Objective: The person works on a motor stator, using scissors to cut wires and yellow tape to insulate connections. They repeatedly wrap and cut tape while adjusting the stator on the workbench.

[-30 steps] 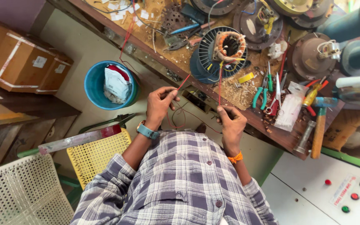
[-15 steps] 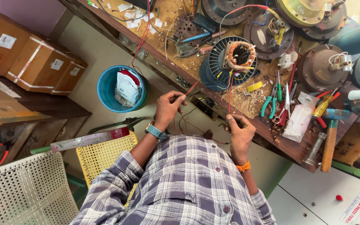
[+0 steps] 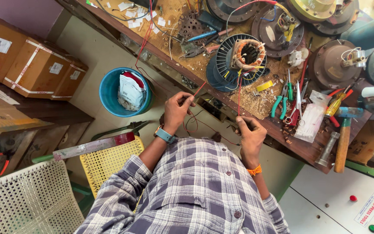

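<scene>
Head view showed the cluttered desk (image 3: 256, 102), then the wound stator (image 3: 243, 56); both hands kept its red wire (image 3: 239, 93) taut: left hand (image 3: 177, 110) and right hand (image 3: 250, 134), fingers pinching it.

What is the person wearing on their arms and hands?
The hands are bare. The left hand has a teal wristband like a watch; the right hand has an orange thread band. Both arms wear rolled-up sleeves of a grey and purple checked shirt.
</scene>
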